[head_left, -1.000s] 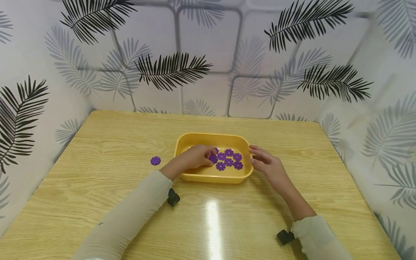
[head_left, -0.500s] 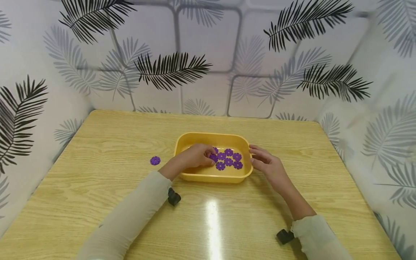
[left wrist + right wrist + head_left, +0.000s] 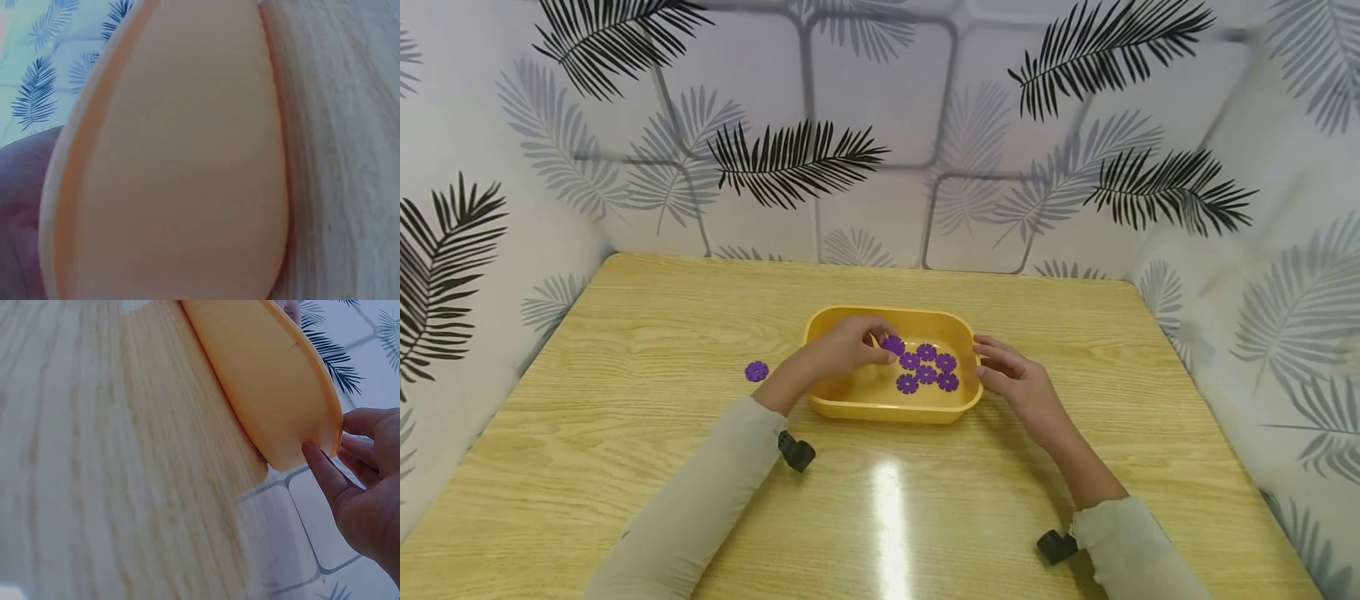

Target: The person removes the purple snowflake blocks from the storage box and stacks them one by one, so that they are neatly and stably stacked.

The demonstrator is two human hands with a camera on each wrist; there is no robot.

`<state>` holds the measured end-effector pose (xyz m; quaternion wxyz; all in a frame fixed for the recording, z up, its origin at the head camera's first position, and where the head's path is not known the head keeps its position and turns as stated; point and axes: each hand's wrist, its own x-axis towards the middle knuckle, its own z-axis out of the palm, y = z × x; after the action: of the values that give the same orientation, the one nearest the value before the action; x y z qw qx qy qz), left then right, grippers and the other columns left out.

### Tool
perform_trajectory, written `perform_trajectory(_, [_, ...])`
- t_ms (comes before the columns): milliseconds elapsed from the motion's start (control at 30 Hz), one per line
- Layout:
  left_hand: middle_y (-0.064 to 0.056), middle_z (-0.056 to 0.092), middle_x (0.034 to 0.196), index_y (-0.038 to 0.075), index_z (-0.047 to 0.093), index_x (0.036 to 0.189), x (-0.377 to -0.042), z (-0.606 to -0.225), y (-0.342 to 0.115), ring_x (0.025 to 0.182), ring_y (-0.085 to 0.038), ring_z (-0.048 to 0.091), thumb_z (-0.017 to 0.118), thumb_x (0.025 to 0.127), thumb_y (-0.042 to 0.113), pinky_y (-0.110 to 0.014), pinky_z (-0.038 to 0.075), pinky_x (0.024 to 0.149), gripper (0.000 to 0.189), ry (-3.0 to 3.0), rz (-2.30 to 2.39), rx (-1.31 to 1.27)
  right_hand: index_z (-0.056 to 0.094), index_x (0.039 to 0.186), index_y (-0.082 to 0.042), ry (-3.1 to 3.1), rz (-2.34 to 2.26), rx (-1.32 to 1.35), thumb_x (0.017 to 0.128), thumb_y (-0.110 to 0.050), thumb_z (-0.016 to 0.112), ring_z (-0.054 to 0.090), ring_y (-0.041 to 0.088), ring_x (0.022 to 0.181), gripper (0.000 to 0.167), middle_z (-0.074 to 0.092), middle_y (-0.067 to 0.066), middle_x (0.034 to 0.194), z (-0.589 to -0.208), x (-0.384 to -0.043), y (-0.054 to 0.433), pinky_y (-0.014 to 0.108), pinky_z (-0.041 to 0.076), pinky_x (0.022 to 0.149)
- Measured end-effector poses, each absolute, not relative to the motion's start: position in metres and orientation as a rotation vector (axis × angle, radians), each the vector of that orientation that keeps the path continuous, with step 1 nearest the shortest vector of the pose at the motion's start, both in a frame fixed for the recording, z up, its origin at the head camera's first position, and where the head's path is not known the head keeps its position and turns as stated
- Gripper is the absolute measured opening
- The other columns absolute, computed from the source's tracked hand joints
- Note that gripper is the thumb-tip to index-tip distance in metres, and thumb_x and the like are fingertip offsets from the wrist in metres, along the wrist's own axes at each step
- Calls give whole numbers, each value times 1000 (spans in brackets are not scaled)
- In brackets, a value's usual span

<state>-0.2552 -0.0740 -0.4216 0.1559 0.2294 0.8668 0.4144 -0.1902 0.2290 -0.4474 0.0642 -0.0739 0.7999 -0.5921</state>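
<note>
Three pale walls (image 3: 880,92) stand left, far and right of the work, printed with black and grey leaves (image 3: 801,163). Between them spreads a wood-grained table (image 3: 662,308), a white streak of glare (image 3: 891,525) on its near part. Over it reach a pale left sleeve (image 3: 707,492) and a pale right sleeve (image 3: 1138,542). A yellow tub (image 3: 891,412) sits around the middle of the table, one long side facing the person. At its right end the right hand (image 3: 1022,383) has its fingers slightly spread, fingertips touching the rim and thumb against the outer wall. The left hand (image 3: 847,344) reaches over the tub's left part, fairly narrow, thumb and fingers pinching a purple notched disc (image 3: 892,345) near the middle, toward the far side. Just below each cuff I see a small black wrist camera (image 3: 1057,547). Six loose purple discs (image 3: 927,374) lie close together in the tub's right half. One lone disc (image 3: 756,371) rests on the table, left of the tub.
</note>
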Motion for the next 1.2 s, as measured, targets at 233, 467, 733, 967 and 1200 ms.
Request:
perform_trajectory(233, [-2, 64, 107, 16, 67, 125, -250, -413, -92, 95, -20, 57, 72, 95, 28, -31, 50, 77, 33, 2549, 1194, 686, 57, 143, -8, 2413, -1786, -222, 101, -23, 62, 48, 29, 137, 44, 43, -4, 158, -447, -190, 228, 16, 50, 93])
perform_trajectory(467, [-1, 66, 108, 18, 67, 125, -239, -404, -108, 96, -20, 57, 72, 95, 31, -34, 50, 78, 33, 2586, 1241, 688, 57, 143, -8, 2411, -1794, -223, 101, -23, 63, 48, 30, 136, 45, 43, -4, 157, -447, -191, 229, 16, 50, 93])
perform_trajectory(733, [3, 66, 108, 20, 67, 122, -226, -403, -129, 96, -20, 57, 72, 95, 34, -36, 51, 83, 31, 2607, 1301, 678, 57, 143, -9, 2431, -1773, -226, 101, -26, 63, 49, 29, 136, 45, 43, -4, 158, -449, -190, 229, 16, 50, 94])
perform_trajectory(967, [3, 66, 106, 21, 67, 120, -212, -402, -153, 96, -21, 57, 72, 94, 36, -39, 50, 84, 30, 2622, 1355, 642, 58, 142, -11, 2448, -1762, -232, 101, -28, 64, 49, 28, 136, 45, 43, -4, 157, -449, -190, 229, 17, 50, 94])
perform_trajectory(1200, [0, 65, 109, 20, 68, 120, -208, -404, -180, 94, -22, 56, 74, 93, 33, -35, 51, 76, 30, 2673, 1364, 576, 58, 141, -9, 2430, -1785, -234, 100, -27, 64, 49, 29, 136, 45, 43, -3, 158, -448, -190, 229, 16, 50, 93])
